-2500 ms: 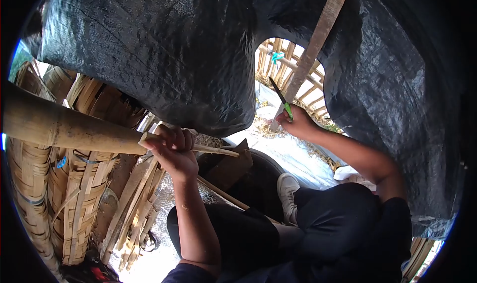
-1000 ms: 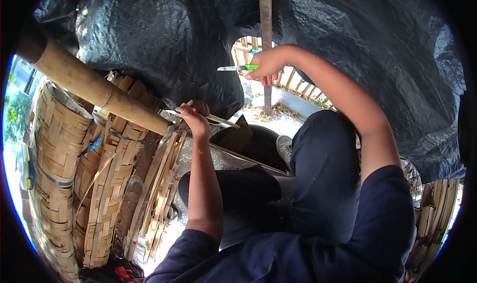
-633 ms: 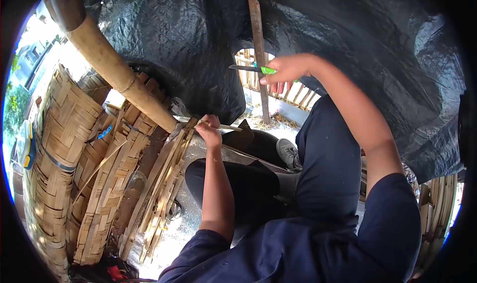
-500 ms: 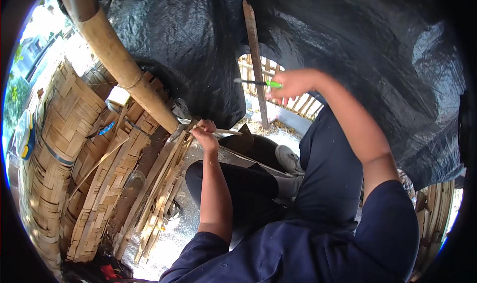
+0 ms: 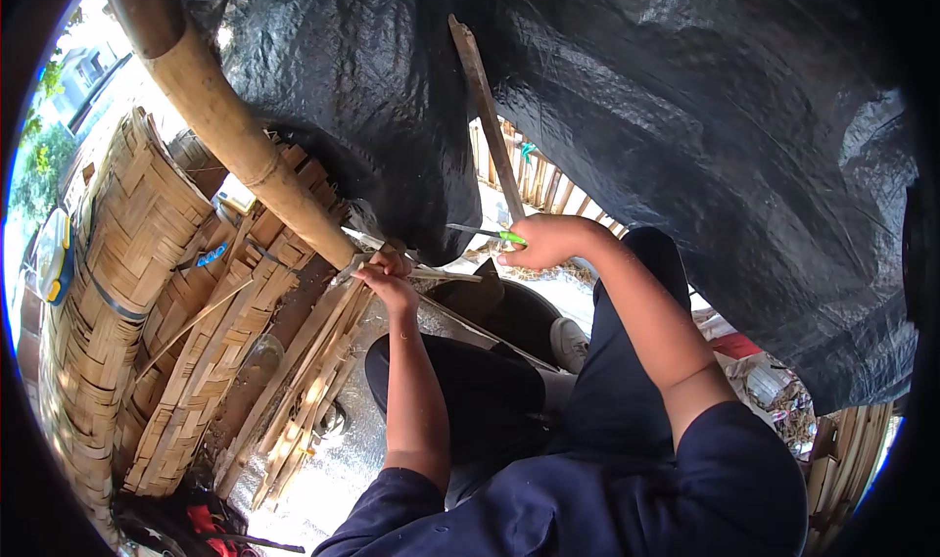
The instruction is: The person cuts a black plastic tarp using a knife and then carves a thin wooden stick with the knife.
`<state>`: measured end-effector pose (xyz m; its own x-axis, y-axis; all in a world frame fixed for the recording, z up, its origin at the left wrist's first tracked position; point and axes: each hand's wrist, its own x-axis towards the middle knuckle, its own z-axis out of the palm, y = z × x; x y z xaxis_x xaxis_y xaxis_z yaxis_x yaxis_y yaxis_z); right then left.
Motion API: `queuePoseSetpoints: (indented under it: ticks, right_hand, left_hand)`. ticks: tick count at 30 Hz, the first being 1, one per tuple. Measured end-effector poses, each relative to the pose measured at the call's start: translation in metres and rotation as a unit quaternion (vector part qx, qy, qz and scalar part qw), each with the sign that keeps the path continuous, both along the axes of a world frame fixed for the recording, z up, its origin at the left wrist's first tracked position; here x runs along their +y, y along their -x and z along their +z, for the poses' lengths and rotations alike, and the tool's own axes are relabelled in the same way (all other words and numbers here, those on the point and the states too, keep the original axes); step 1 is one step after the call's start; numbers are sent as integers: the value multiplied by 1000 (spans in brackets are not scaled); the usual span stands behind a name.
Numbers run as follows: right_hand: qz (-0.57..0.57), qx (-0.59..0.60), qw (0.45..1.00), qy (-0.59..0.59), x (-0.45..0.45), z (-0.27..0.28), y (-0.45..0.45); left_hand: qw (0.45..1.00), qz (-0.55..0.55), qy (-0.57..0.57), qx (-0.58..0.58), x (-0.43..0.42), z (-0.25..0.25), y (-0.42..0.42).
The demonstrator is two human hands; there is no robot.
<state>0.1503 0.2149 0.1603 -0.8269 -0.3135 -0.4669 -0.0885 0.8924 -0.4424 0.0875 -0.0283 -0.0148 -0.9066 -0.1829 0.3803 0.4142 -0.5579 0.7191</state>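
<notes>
In the head view my left hand [image 5: 390,281] is closed round a thin pale bamboo strip [image 5: 446,275], just beside the lower end of a thick bamboo pole [image 5: 230,131]. The strip's free end points right, over my bent leg. My right hand [image 5: 539,242] grips a knife by its green handle [image 5: 511,237]. The narrow dark blade [image 5: 475,229] points left, above the strip and apart from it. Under my left hand lies a bundle of split bamboo strips [image 5: 313,391].
Woven bamboo panels [image 5: 142,263] stand on the left, with more split bamboo beside them. Black plastic sheeting [image 5: 666,97] hangs in front and to the right. A wooden stick [image 5: 487,112] leans upright ahead, before a bamboo fence [image 5: 548,180]. A dark round container [image 5: 509,302] sits near my foot.
My right hand has come down and slightly left with the knife, nearer the bamboo strip. My left hand keeps its hold on the strip, with only a slight shift.
</notes>
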Motion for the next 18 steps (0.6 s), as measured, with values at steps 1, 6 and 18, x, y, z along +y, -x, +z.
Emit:
queuePoseSetpoints:
  ticks: [1, 6, 18]
  right_hand:
    - [2, -3, 1000, 2, 5, -12, 10]
    - [-143, 39, 989, -19, 7, -67, 41]
    - [-253, 73, 962, 76, -33, -121, 52]
  left_hand:
    - [1000, -3, 2, 2, 6, 2, 8]
    - [999, -43, 2, -33, 51, 18, 49]
    - [991, -125, -38, -12, 39, 19, 77]
